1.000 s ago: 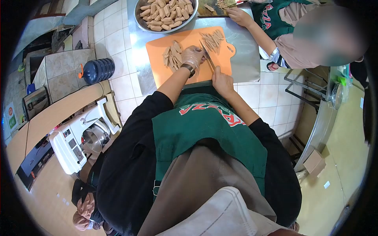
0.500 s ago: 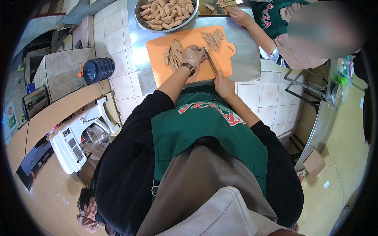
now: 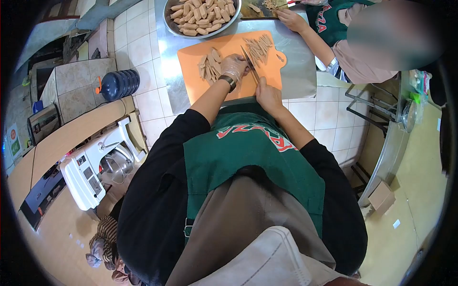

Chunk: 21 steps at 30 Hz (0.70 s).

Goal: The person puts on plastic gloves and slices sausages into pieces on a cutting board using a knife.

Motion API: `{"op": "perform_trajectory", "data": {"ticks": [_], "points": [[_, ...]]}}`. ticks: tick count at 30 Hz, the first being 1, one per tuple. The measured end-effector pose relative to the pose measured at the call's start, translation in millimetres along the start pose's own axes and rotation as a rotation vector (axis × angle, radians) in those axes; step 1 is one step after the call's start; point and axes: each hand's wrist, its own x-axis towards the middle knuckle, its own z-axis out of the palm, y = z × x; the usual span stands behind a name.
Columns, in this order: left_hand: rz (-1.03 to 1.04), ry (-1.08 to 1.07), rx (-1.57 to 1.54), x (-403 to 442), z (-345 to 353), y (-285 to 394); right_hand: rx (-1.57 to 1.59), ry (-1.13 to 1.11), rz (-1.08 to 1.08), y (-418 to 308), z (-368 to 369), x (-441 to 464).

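Observation:
An orange cutting board [image 3: 232, 43] lies on the metal table. In a clear plastic glove, my left hand [image 3: 234, 66] presses on the board with its fingers curled beside the blade; what lies under the fingertips is hidden. My right hand [image 3: 269, 97] grips a knife [image 3: 250, 65] by its handle, the blade pointing up and left just beside the gloved fingers. Left of the gloved hand is a pile of flat sausage slices [image 3: 209, 67]. Thin sausage strips [image 3: 259, 47] are heaped on the board's right side, close to the knife tip.
A metal bowl [image 3: 168, 21] full of sausages stands behind the board. At the upper right a co-worker's hand [image 3: 292, 20] rests by a dark board [image 3: 253, 17] with cut pieces. A stand mixer [image 3: 83, 176] and a blue water jug [image 3: 119, 86] are to the left.
The knife has moved slightly up and left, its tip now reaching farther along the board. My right hand went with it. A co-worker's gloved hand with a red-handled tool now shows at the top.

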Motion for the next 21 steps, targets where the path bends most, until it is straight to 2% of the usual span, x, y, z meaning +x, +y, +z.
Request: {"op": "perform_trajectory", "data": {"ticks": [5,11,18,20,21], "points": [[-0.041,-0.071,-0.152,14,-2,-14,-0.013,0.021,-0.009,-4,5,15],[-0.002,0.025,-0.081,4,3,-8,-0.064,-0.052,0.034,16,11,-32],[-0.002,0.018,-0.049,-5,-11,3,-0.150,0.005,-0.039,27,-14,-5],[0.613,0.066,0.546,-10,-36,8,-0.124,0.052,-0.084,22,-23,-6],[0.615,0.065,0.549,-15,-49,16,-0.122,0.054,-0.083,23,-22,-11]]}}
